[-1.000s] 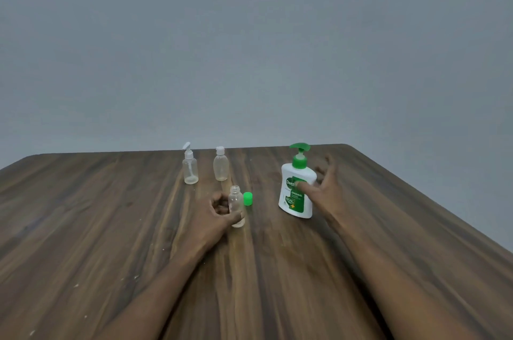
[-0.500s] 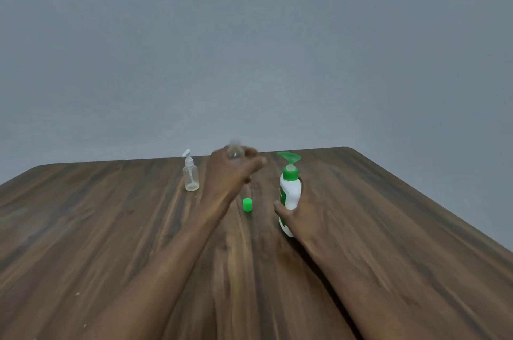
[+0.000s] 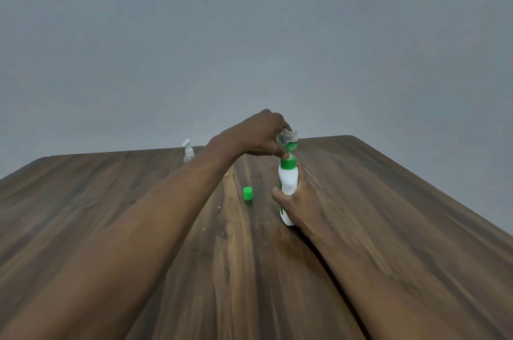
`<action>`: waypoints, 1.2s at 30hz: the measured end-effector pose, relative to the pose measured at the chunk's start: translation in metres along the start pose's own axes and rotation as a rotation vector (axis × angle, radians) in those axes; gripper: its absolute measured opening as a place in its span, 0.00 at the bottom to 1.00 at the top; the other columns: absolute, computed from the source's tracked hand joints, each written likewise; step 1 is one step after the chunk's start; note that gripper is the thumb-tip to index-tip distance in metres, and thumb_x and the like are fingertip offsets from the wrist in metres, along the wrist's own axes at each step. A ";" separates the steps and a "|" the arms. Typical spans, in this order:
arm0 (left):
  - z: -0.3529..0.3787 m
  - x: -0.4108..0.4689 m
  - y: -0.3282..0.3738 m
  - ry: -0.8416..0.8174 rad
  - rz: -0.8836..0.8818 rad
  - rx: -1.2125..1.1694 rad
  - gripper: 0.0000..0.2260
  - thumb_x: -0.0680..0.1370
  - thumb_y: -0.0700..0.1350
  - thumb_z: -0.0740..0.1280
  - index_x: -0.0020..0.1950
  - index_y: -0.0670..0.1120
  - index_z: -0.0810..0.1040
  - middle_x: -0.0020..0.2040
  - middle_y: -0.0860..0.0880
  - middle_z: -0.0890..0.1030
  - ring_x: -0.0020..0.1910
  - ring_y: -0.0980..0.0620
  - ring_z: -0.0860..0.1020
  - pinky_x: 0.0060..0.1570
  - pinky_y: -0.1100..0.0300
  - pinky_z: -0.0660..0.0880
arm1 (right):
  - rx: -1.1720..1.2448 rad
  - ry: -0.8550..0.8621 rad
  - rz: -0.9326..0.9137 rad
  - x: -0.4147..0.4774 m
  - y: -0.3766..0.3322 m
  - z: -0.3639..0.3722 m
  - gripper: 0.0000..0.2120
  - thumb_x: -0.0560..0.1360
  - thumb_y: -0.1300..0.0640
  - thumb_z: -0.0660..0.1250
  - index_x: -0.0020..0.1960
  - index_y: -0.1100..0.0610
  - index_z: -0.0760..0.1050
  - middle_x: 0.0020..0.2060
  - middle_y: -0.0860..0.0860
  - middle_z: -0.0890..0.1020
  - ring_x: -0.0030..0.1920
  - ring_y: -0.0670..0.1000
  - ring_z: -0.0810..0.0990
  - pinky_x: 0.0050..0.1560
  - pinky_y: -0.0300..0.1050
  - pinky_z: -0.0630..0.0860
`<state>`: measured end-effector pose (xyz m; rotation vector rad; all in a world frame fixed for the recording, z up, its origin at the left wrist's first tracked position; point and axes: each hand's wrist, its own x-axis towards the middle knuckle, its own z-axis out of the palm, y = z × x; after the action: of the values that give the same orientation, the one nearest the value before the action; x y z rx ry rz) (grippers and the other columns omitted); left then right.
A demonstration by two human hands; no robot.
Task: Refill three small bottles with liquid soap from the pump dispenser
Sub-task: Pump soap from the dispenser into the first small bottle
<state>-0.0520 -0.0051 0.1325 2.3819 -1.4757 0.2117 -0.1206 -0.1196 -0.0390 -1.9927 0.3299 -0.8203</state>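
My left hand (image 3: 258, 134) grips a small clear bottle (image 3: 287, 136) with no cap, tilted so its open neck points right, just above the green pump head (image 3: 291, 148) of the dispenser. My right hand (image 3: 298, 198) wraps the white body of the pump dispenser (image 3: 288, 177), which stands on the wooden table (image 3: 388, 214). The small bottle's green cap (image 3: 248, 194) lies on the table left of the dispenser. A second clear bottle (image 3: 188, 151) with a flip-top stands at the back; my left arm hides the third.
The table's far edge runs just behind the bottles, and its right edge slants down toward the lower right. A plain grey wall fills the upper view.
My left hand lifted the uncapped small bottle from the table and carried it right, to the pump spout. My right hand closed around the dispenser body and turned it.
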 end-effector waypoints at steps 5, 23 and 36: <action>-0.011 0.007 0.006 -0.025 0.073 0.072 0.13 0.71 0.48 0.78 0.54 0.47 0.86 0.46 0.48 0.86 0.43 0.51 0.80 0.46 0.56 0.77 | -0.008 0.024 -0.018 0.003 0.002 0.003 0.12 0.70 0.61 0.72 0.42 0.53 0.68 0.32 0.46 0.72 0.32 0.39 0.73 0.32 0.31 0.68; -0.007 -0.004 0.024 0.174 -0.084 -0.015 0.15 0.70 0.53 0.78 0.44 0.43 0.82 0.43 0.47 0.84 0.40 0.46 0.78 0.34 0.60 0.68 | 0.154 0.065 -0.084 -0.001 0.000 0.003 0.33 0.67 0.52 0.75 0.68 0.44 0.65 0.46 0.33 0.78 0.47 0.33 0.78 0.43 0.27 0.71; 0.085 -0.130 -0.051 0.439 -0.521 -0.918 0.12 0.77 0.43 0.73 0.59 0.51 0.79 0.51 0.47 0.82 0.52 0.46 0.83 0.47 0.57 0.79 | 0.110 0.131 -0.421 0.011 -0.008 -0.004 0.38 0.77 0.54 0.68 0.78 0.30 0.54 0.67 0.50 0.77 0.60 0.54 0.80 0.61 0.52 0.78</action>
<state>-0.0692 0.0949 0.0045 1.7048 -0.5216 -0.0682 -0.1158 -0.1231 -0.0265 -1.9354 -0.0662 -1.2084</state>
